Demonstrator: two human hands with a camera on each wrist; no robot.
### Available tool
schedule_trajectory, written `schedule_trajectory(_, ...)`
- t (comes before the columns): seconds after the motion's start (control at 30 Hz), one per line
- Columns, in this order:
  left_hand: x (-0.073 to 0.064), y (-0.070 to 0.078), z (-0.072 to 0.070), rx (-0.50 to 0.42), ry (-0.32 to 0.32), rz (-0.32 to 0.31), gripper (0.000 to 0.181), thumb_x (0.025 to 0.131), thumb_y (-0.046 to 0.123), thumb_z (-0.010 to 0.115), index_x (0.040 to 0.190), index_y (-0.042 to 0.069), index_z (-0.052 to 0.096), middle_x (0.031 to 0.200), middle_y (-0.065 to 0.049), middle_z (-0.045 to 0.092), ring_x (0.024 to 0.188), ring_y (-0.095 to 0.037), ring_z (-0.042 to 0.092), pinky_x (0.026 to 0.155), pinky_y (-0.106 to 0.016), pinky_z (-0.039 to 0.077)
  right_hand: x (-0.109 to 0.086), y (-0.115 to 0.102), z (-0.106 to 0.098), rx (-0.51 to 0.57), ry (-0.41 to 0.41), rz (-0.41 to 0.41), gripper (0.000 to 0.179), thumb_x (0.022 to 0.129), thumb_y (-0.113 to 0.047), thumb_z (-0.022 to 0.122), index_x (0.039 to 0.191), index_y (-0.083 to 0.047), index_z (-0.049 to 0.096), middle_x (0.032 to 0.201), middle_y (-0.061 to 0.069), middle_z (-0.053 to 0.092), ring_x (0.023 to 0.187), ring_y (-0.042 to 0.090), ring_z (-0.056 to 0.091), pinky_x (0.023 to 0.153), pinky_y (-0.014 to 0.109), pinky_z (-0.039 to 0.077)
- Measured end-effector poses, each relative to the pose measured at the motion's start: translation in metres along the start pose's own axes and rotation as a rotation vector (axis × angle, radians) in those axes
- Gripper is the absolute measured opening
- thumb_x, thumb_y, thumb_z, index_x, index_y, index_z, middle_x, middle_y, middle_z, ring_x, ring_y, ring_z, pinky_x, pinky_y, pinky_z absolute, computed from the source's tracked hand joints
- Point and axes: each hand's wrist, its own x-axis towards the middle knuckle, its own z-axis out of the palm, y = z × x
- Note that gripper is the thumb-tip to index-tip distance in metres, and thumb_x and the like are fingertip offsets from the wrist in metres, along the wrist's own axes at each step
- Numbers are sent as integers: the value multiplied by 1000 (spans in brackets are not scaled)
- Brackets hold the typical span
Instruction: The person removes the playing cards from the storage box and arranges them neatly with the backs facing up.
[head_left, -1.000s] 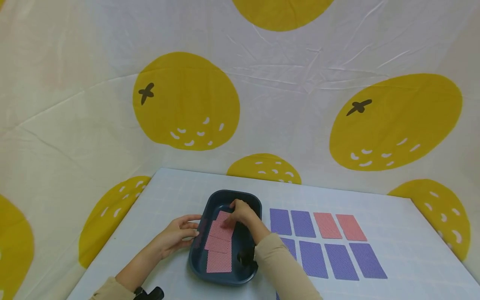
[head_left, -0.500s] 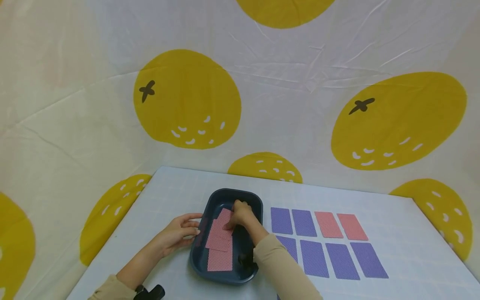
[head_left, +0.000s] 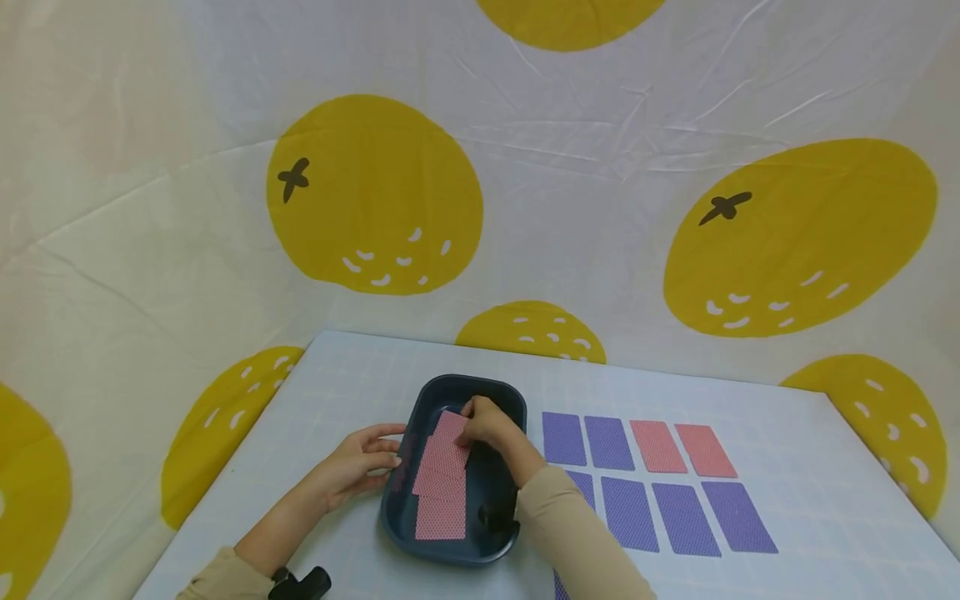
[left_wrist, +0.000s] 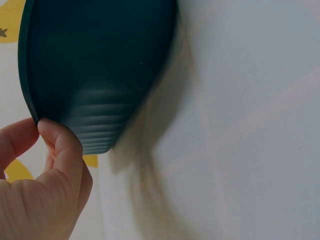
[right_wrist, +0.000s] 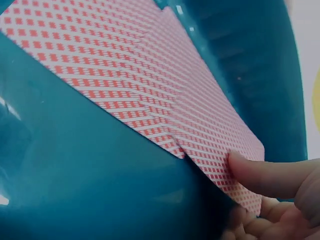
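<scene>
A dark blue-green tray (head_left: 489, 487) holds several playing cards (head_left: 440, 518), face down with red-and-white patterned backs, overlapping in a row. My left hand (head_left: 356, 467) is at the tray's left side; in the left wrist view its thumb and finger pinch the rim (left_wrist: 23, 75). Inside the tray my right hand (head_left: 491, 425) pinches the far end of the uppermost red-backed card (right_wrist: 215, 120). Its thumb (right_wrist: 265, 175) lies on the patterned back and its fingers are partly hidden under the card. A dark gap shows beneath that card's near edge.
Right of the tray, blue-backed cards (head_left: 630, 515) and two red-backed cards (head_left: 657, 447) lie in rows on the white table (head_left: 810, 467). My right sleeve (head_left: 577, 533) covers part of the rows. A fruit-patterned cloth (head_left: 570, 208) hangs behind the table.
My right hand has shifted slightly to the right along the far card, and that card has moved a little away from me. My left hand has stayed at the tray's rim.
</scene>
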Motion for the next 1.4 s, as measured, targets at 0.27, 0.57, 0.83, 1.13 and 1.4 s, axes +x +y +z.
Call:
schedule_trajectory(0.27,0,1,1,20,28,-12,59,84,1,60,137,-6,35,99,-9,53,82,-13,54,67,-25,47,-2,-2,-2,391,-133,147,46,73,21,60,117,7,57,95,16,56,79,22,56,69,36,53)
schedule_trajectory(0.57,-1,0,0,22,19,-5,58,85,1,59,138,-5,34,103,-10,55,83,-14,56,68,-26,48,-6,-4,-13,591,-212,105,39,80,17,58,119,12,55,98,16,58,84,21,58,79,36,52)
schedule_trajectory(0.83,1,-1,0,10,1,3,58,85,0,59,138,-5,34,100,-9,55,83,-13,56,68,-26,48,-12,-6,-24,708,-178,127,37,82,10,59,119,7,56,85,7,61,73,15,59,64,27,51)
schedule_trajectory(1.13,0,0,1,10,11,-1,59,86,1,59,138,-5,34,102,-9,55,83,-13,56,68,-27,48,-19,-5,-32,791,-175,129,33,84,9,57,117,5,57,79,4,62,68,13,60,59,23,50)
schedule_trajectory(1.4,0,-1,1,8,17,3,58,86,0,59,138,-5,35,101,-9,54,83,-14,56,68,-27,48,-22,-4,-37,824,-190,98,27,85,9,55,112,5,58,76,3,64,67,12,61,57,22,50)
